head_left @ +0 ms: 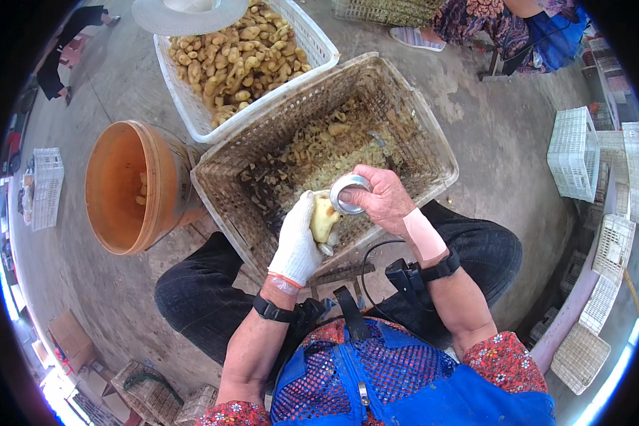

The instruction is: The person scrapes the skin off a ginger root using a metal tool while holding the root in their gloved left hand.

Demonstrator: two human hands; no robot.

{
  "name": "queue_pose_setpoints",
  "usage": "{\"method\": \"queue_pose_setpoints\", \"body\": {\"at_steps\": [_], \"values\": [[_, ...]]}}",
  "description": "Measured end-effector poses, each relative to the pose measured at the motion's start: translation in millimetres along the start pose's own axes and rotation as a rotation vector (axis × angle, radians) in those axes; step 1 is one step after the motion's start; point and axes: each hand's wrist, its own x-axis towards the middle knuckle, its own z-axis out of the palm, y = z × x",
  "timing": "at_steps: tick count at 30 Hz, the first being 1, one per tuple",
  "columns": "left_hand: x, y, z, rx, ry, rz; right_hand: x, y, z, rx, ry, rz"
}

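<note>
My left hand (296,240), in a white knitted glove, grips a pale yellow peeled piece of ginger (324,219). Bare and close beside it, my right hand (385,201) is closed on a silver metal ring (338,199), its edge at the ginger's upper end. Both hands are over the near side of a dirty plastic crate (437,135) between my knees. Inside that crate lie peelings (341,142) and scraps. Behind it, a white crate (277,97) is heaped with knobbly brown ginger (234,64).
An orange bucket (113,192) with a few pale pieces inside stands left of the crate. A person in a white hat (192,15) is at the far side, another in patterned clothes (468,25) at the upper right. White crates (574,153) line the right; cardboard boxes (71,337) lie lower left.
</note>
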Motion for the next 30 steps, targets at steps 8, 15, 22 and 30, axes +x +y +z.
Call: {"method": "queue_pose_setpoints", "body": {"at_steps": [8,15,22,30], "values": [[22.1,1.1,-37.8,0.964,-0.194,0.27,1.1,11.7,-4.8,-0.139,-0.219,-0.147],[17.2,2.8,-24.5,0.942,-0.192,0.367,-0.1,18.9,2.0,-0.572,-0.195,-0.44],[4.0,9.4,-14.9,0.738,-0.131,0.194,3.1,13.1,-25.0,-0.617,0.128,-0.192],[8.2,12.8,-19.3,0.948,-0.154,0.292,-3.3,8.0,0.1,-0.472,-0.164,-0.474]]}}
